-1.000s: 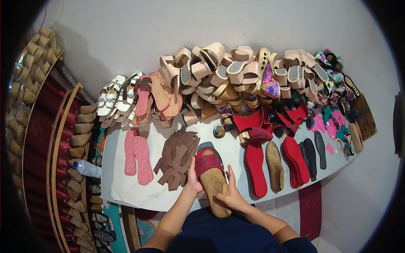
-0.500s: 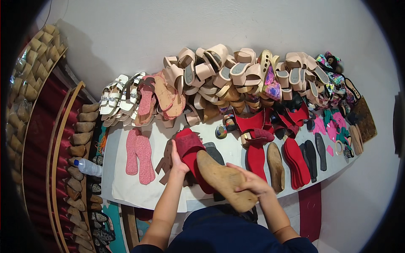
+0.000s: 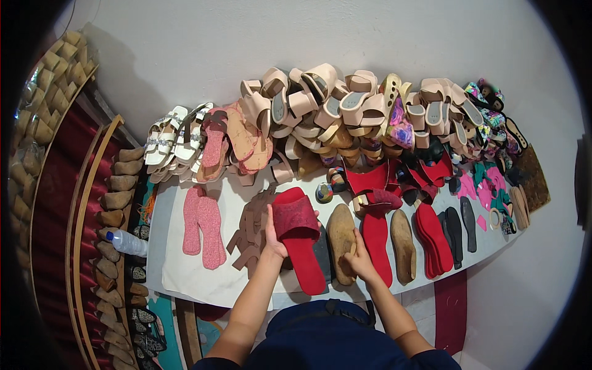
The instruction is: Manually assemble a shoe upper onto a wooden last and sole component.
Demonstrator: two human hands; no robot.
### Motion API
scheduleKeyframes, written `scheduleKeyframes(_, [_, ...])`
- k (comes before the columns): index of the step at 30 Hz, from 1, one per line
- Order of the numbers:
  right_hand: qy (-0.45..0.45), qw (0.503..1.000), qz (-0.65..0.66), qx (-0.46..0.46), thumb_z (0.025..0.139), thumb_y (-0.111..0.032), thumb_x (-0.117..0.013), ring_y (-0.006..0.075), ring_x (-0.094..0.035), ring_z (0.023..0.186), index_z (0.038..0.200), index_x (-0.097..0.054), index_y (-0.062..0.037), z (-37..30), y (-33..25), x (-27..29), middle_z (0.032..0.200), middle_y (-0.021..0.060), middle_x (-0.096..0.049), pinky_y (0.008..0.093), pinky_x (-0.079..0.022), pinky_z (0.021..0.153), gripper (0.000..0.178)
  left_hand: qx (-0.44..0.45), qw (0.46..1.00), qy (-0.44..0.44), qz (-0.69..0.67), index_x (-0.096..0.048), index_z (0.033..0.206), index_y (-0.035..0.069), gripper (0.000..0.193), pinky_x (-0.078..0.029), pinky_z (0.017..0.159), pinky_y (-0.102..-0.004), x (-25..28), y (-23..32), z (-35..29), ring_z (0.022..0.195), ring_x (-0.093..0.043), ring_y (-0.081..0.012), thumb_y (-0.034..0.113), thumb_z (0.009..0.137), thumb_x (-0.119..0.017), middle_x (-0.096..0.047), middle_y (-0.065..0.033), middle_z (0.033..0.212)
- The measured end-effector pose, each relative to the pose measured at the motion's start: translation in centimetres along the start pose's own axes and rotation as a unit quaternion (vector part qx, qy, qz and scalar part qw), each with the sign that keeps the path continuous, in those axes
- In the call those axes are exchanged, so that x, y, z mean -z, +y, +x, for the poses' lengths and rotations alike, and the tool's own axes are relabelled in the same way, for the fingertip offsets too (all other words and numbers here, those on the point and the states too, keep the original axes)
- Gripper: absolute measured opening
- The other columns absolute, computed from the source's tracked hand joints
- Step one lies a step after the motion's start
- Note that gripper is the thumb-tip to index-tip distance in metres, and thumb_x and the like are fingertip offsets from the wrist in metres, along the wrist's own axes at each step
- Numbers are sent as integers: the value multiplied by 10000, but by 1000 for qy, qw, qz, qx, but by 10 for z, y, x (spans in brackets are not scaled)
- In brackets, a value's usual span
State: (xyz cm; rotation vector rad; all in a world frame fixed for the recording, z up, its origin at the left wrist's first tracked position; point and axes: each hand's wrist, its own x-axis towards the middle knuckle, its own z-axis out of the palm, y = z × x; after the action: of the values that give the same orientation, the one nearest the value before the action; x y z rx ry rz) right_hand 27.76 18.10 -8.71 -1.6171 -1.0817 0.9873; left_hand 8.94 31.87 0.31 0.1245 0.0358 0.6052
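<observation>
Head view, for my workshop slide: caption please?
Left hand grips a red slipper; right hand rests on a tan shoe last.

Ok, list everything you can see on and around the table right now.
red slipper: one, red, table front, in left hand
wooden shoe last: one, tan, right of the slipper, under right hand
second shoe last: one, tan, further right
pink insoles: pair, pink, table left
brown strap pieces: pile, brown, beside left hand
red soles: stack, red, right
black insoles: several, black, far right
beige sandals: heap, beige, along the wall
white sandals: few, white, back left
water bottle: one, clear, left of table
left hand: grips slipper
right hand: on last
</observation>
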Motion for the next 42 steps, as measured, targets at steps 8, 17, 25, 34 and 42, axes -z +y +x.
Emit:
scheduleKeyframes(8, [40, 996, -81, 28, 647, -77, -548, 310, -107, 1279, 1320, -111, -4, -9, 3, -12, 1369, 198, -124, 409, -77, 1024, 806, 18, 998, 60, -24, -322, 1243, 36, 825, -283, 944, -512, 1, -22, -8, 1104, -387, -403, 685, 733, -316, -382, -269, 1195])
scheduleKeyframes(17, [14, 994, -7, 106, 774, -165, -539, 205, -495, 678, 943, -509, 11, -33, -85, -26, 727, 83, -537, 291, -392, 642, 245, 36, 999, 33, 18, -290, 1257, 18, 772, -318, 938, -462, 8, -38, -12, 1139, -386, -332, 631, 789, -267, -382, -227, 1223])
scheduleKeyframes(25, [-34, 998, 9, 54, 832, -165, -440, 245, -506, 621, 792, -506, 22, -34, -82, -18, 660, 150, -514, 327, -381, 591, 202, -90, 919, 193, 333, -387, 1185, 9, 497, -381, 882, -323, 52, -59, -49, 998, -491, -145, 393, 869, -378, -509, -83, 1105])
scheduleKeyframes(34, [-88, 957, -208, 180, 787, -149, -468, 303, -520, 691, 808, -540, -23, -30, -98, 0, 698, 147, -545, 378, -357, 648, 147, -115, 876, 247, 398, -490, 1044, -15, 253, -409, 809, -245, 14, -74, -66, 883, -523, -106, 47, 805, -546, -556, -74, 980])
scheduleKeyframes(42, [4, 914, -352, 202, 719, -142, -530, 250, -533, 646, 730, -563, -51, -34, -99, -5, 637, 103, -551, 356, -342, 653, 98, -139, 874, 254, 390, -506, 1022, -8, 239, -417, 796, -245, 11, -77, -65, 863, -528, -105, 43, 794, -560, -559, -75, 975])
